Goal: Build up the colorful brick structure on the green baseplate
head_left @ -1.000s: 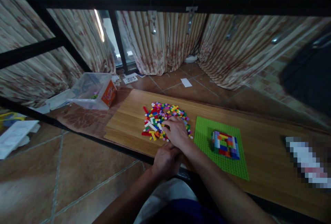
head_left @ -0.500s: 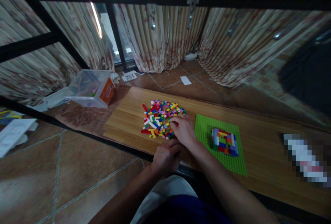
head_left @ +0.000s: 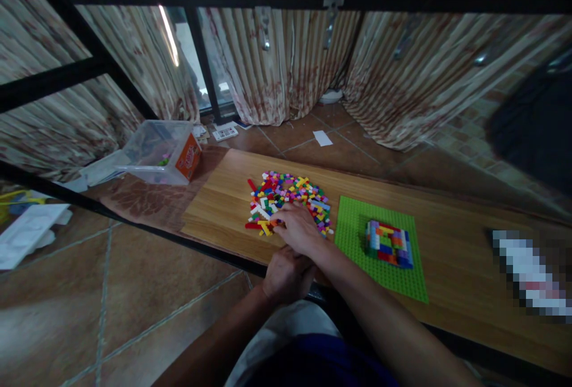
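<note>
Head view: right hand (head_left: 295, 226) at loose bricks (head_left: 295, 187) on wooden tabletop (head_left: 217, 199), grasp undeterminable; left hand (head_left: 287, 274) curled close behind, contents hidden; green baseplate (head_left: 351, 232) bearing brick build (head_left: 388, 245) alongside, presumably for short reach.

Head view: right hand (head_left: 295, 227) bent down over near side of loose multicoloured brick pile (head_left: 282, 184); grip contents hidden. Left hand (head_left: 288, 272) curled at near edge of wooden tabletop (head_left: 214, 214), beside right wrist. Green baseplate (head_left: 351, 244), right of pile, bears low brick build (head_left: 389, 245). Clear plastic bin (head_left: 165, 175), orange-labelled, stands beyond pile's left.
</note>
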Demonstrator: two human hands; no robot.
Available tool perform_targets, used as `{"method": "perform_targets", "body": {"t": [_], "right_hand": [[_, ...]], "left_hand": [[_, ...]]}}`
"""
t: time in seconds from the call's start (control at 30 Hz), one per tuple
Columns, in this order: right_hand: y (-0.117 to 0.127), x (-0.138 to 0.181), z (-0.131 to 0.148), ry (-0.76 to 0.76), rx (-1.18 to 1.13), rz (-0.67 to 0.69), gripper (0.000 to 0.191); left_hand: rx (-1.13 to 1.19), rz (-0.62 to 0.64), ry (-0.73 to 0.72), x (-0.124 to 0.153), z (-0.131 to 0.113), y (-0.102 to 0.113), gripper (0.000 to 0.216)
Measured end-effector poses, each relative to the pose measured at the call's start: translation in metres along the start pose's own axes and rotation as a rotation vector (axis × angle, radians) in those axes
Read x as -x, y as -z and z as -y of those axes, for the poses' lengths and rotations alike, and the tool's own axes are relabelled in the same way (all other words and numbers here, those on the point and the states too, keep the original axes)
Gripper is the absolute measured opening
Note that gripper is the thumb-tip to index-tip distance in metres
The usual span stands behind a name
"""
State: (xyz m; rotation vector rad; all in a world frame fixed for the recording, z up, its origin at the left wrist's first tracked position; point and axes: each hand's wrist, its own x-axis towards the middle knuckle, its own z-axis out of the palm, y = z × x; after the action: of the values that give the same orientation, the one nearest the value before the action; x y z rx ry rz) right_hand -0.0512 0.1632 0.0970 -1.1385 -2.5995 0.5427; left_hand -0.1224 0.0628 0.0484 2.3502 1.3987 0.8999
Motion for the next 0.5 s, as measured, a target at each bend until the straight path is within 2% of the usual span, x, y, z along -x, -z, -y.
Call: {"method": "perform_targets", "body": {"t": [0.13, 0.3, 0.4, 0.5], "right_hand": [[0.002, 0.001, -0.004, -0.012, -0.005, -0.029, 0.018], [0.006, 0.005, -0.009, -0.104, -0.112, -0.132, 0.020], [0.007, 0.011, -0.013, -0.179, -0.362, -0.204, 0.020], [0.010, 0.021, -0.019, -0.295, -0.795, -0.249, 0.017]], "left_hand": [[0.043, 0.011, -0.009, -0.001, 0.000, 0.002, 0.008], [0.115, -0.001, 0.009, -0.003, -0.003, 0.005, 0.011], [0.211, -0.012, 0.041, -0.004, -0.005, 0.007, 0.013], [0.404, -0.146, 0.163, -0.005, -0.006, 0.011, 0.014]]}}
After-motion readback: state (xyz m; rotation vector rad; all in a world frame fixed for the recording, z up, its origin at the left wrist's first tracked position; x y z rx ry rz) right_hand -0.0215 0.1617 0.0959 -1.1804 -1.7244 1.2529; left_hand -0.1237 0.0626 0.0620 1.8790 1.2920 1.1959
